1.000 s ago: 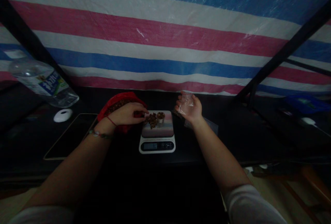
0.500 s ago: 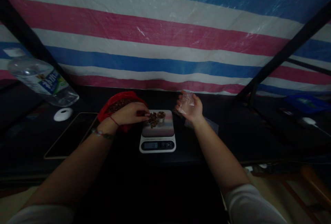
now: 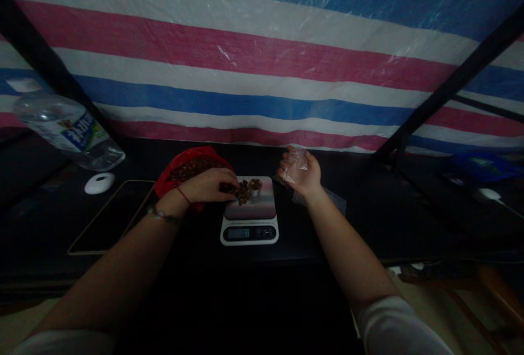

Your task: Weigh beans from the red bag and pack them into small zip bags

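Note:
A small kitchen scale (image 3: 249, 227) sits on the dark table, with a pile of brown pieces (image 3: 244, 191) and a little metal cup (image 3: 255, 185) on its platform. My left hand (image 3: 207, 185) rests at the platform's left edge, fingers curled and pinched against the brown pieces. Behind it lies a red bag (image 3: 186, 167) holding more brown pieces. My right hand (image 3: 300, 173) is raised to the right of the scale, palm up, fingers closed on a small clear plastic bag (image 3: 295, 161).
A clear water bottle (image 3: 67, 128) lies at the far left above a white round object (image 3: 99, 182). A dark tablet (image 3: 108, 216) lies left of the red bag. More clear bags (image 3: 327, 197) lie under my right wrist. A striped tarp hangs behind.
My left hand has slid a little lower and rightward onto the brown pieces on the scale. My right hand and the clear bag have barely moved.

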`<state>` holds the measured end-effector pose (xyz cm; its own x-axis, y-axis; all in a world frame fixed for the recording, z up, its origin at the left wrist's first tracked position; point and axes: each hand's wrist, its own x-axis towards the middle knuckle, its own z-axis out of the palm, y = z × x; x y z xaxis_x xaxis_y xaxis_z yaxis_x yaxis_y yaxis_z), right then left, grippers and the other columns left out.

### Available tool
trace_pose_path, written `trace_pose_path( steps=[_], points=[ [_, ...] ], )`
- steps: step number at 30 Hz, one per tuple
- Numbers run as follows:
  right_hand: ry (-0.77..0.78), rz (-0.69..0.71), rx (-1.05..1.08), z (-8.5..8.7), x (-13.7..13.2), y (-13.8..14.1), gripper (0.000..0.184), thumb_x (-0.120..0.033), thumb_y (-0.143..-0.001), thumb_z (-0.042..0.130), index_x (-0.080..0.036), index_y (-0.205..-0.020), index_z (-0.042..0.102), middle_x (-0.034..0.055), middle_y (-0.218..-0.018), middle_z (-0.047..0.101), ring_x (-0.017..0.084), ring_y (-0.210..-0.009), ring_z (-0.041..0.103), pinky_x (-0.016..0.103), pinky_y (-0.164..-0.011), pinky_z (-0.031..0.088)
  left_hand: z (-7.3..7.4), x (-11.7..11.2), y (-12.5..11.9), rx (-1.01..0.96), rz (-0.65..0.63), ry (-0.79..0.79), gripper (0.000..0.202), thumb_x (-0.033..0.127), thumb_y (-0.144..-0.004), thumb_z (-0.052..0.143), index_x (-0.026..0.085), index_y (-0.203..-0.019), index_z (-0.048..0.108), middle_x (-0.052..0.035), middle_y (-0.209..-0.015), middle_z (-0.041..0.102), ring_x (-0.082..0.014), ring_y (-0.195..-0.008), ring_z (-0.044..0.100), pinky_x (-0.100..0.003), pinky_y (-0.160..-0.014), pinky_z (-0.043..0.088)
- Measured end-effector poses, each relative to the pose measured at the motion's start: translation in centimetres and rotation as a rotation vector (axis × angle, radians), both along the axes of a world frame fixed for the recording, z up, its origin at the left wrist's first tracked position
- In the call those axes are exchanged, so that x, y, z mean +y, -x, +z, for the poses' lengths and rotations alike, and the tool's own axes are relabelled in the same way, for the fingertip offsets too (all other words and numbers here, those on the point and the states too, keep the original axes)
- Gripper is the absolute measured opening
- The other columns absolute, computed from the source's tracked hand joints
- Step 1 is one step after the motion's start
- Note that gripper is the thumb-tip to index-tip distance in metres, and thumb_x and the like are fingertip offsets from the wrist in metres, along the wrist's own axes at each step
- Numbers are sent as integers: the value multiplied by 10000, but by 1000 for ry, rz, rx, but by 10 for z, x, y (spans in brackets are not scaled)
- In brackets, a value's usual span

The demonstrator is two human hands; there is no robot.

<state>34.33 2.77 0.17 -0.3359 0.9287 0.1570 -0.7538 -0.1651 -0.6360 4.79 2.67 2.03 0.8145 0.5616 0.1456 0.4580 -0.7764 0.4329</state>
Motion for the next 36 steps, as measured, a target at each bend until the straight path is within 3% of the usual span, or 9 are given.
trace_pose_path(
  steps=[9,21,26,31,33,36],
  points=[
    [32,-28,-28,2,-1,1,320,-460,-807,519,-246,-1030,602,-3,-867,675,149,-718,602,304,-638,496,-5,2,-3,-2,-6,-42,155,251,-827,592,197,-908,712,-38,-925,669,-146,-851,617,-242,-811,455],
    [-2,-40,-51,2,-2,1,324,-482,-793,553,-256,-1019,603,-13,-866,683,141,-715,614,296,-635,520,-10,7,-1,1,22,-51,186,293,-854,567,215,-900,729,-34,-922,685,-146,-856,626,-246,-819,460],
    [-12,-50,-77,2,-1,1,353,-497,-788,558,-255,-1041,598,-15,-867,686,141,-728,619,292,-644,526,-5,18,23,-9,215,-142,264,362,-858,530,213,-965,721,-47,-1027,685,-181,-954,611,-285,-878,457],
    [-23,-12,-21,0,-1,1,357,-473,-770,572,-241,-1039,610,-15,-864,684,140,-720,614,289,-641,521,-1,36,54,139,458,-164,287,330,-815,513,213,-960,731,-57,-999,712,-223,-953,620,-341,-909,448],
    [-26,-4,-3,0,-1,1,345,-461,-772,568,-240,-1033,617,-9,-876,688,147,-727,616,298,-642,519,4,32,54,129,408,-146,306,320,-810,506,211,-1000,720,-57,-1034,706,-220,-975,618,-341,-923,441],
    [-34,-16,-17,1,-1,1,316,-458,-796,543,-252,-1023,618,-1,-886,692,157,-732,618,308,-633,514,13,17,42,97,190,-37,276,327,-817,507,209,-932,728,-42,-989,710,-186,-936,628,-285,-880,452]
  ],
)
